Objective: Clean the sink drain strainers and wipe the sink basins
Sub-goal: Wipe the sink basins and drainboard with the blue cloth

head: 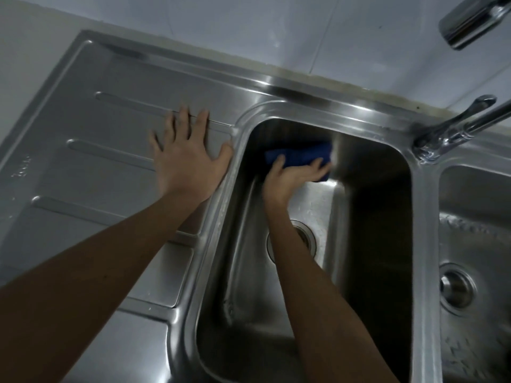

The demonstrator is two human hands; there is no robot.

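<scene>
Right hand (290,178) presses blue cloth (301,153) into basin (373,217); forearm (304,277) partly covers drain (310,239).

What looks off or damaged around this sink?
Nothing is spilled, askew or broken. The left hand lies flat on the drainboard, and the right hand presses the blue cloth against the far wall of the left basin. The only blemish: the sealant seam along the back edge looks dark and stained.

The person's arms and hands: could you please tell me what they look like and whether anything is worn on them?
The left arm and right arm are bare to the frame's edge, no sleeves in view. The left hand and right hand wear no gloves; no watch, ring or bracelet shows.
</scene>
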